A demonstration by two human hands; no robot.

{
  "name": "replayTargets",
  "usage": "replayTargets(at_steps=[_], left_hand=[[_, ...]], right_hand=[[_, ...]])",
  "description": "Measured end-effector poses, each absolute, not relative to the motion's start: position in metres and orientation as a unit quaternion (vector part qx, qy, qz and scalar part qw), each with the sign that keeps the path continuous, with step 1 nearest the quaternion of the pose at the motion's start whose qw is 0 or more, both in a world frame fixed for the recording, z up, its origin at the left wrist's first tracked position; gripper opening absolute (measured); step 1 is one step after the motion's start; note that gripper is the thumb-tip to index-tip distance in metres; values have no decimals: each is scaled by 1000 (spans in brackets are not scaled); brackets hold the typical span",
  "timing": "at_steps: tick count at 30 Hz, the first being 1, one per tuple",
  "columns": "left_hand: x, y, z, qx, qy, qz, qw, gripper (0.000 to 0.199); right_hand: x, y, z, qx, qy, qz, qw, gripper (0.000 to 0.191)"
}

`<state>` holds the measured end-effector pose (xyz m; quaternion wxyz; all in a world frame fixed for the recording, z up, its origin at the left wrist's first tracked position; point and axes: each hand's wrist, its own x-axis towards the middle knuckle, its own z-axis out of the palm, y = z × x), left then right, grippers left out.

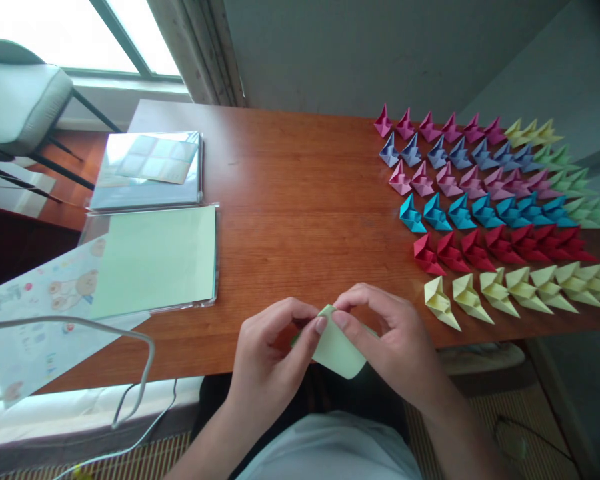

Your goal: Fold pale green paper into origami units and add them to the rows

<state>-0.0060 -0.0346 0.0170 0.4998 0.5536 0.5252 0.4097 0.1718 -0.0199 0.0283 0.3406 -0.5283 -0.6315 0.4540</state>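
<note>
We are holding a pale green sheet of paper (339, 352), partly folded, just above our lap at the near edge of the wooden counter (300, 200). Our left hand (275, 343) is pinching its upper left edge narrowly between thumb and fingers, and our right hand (393, 330) is gripping the top corner and right side, its thumb lying on the paper's face; the two sets of fingertips are almost meeting at the peak. To the right, six rows of folded paper pieces are running across the counter: from the far side, a magenta row (451, 130) ending in yellow pieces (530, 133), then a periwinkle row (460, 157), a pink row (447, 183) and a turquoise row (461, 215), all three ending in light green pieces (587, 212), then a red row (476, 252), and nearest us a pale yellow row (519, 291). To the left, a stack of light green sheets (160, 260) is lying on a clear sleeve, overlapping a bear-printed sheet (75, 293). Beyond it, a gridded card (155, 159) is resting on a clear-wrapped pack (145, 195). A pale cable (152, 353) is curving past the near left corner, and a chair (30, 107) is standing by the window (65, 30).
</note>
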Motion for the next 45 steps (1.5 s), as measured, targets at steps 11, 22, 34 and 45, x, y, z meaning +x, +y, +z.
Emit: replayTargets(at_steps=[11,22,34,45], left_hand=[[-4,-36,14,576,522,424,465,7],[11,-42,13,492,517,496,495,19],[22,-38,11,349,495,561,565,10],[5,-32,11,489,554,495,457,8]], right_hand=[[171,-21,29,-524,-645,435,347,7],[158,-27,17,-486,-758,83,428,22],[150,-32,21,-473,-757,124,434,26],[176,-21,30,-575,-614,305,447,27]])
